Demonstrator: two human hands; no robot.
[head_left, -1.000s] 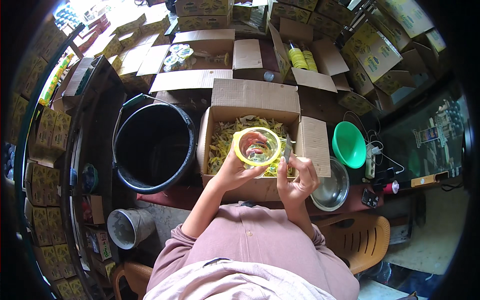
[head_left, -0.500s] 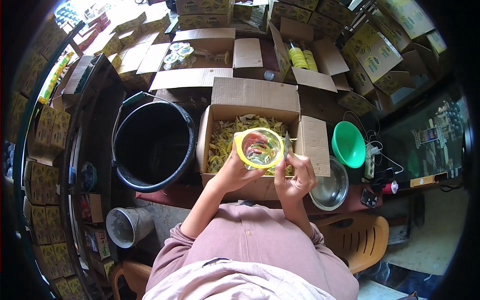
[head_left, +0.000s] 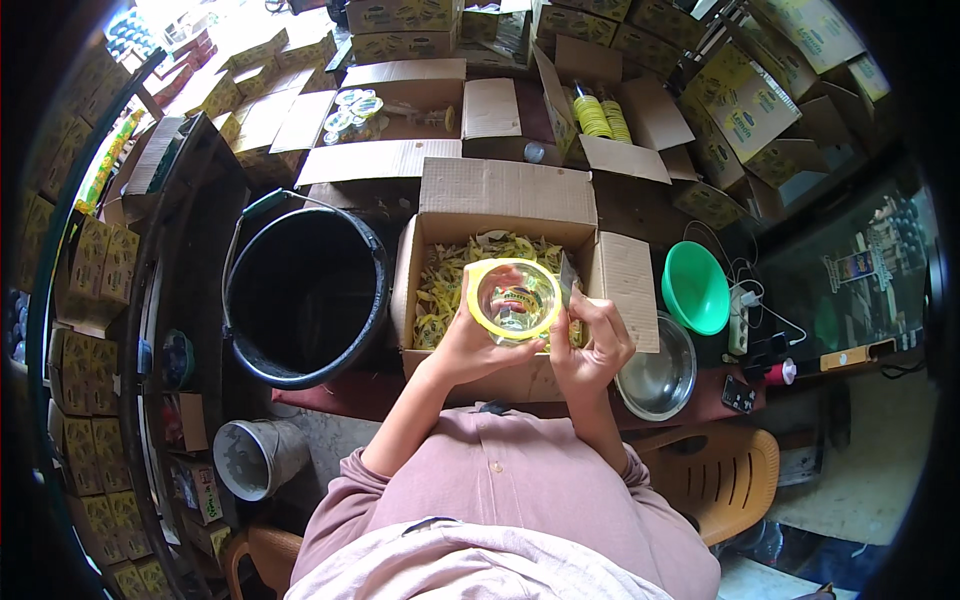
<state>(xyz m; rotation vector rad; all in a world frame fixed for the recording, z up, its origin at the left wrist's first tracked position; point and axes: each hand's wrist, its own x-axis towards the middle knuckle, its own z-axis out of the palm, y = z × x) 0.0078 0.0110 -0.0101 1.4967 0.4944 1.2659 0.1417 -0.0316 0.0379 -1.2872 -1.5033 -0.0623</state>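
Observation:
My left hand (head_left: 463, 345) is wrapped round a clear plastic cup (head_left: 518, 300) with a broad yellow rim. The cup's round mouth faces up, and a printed label shows through it. Close by the cup's right side, my right hand (head_left: 592, 350) pinches a small knife (head_left: 567, 275), its thin blade pointing away from me along the yellow rim. Whether the blade touches the rim, I cannot tell. Below both hands stands an open cardboard box (head_left: 510, 187), filled with yellow trimmings (head_left: 438, 275).
A big black bucket (head_left: 238, 320) stands left of the box. A green bowl (head_left: 697, 288) and a clear bowl (head_left: 672, 385) are on the right. Behind are a carton of cups (head_left: 355, 115) and a carton of stacked yellow rings (head_left: 600, 117). A grey bucket (head_left: 260, 455) sits lower left.
The cup has shifted slightly left and tilted a little. The knife blade has turned and looks paler beside the rim. Both hands keep their holds.

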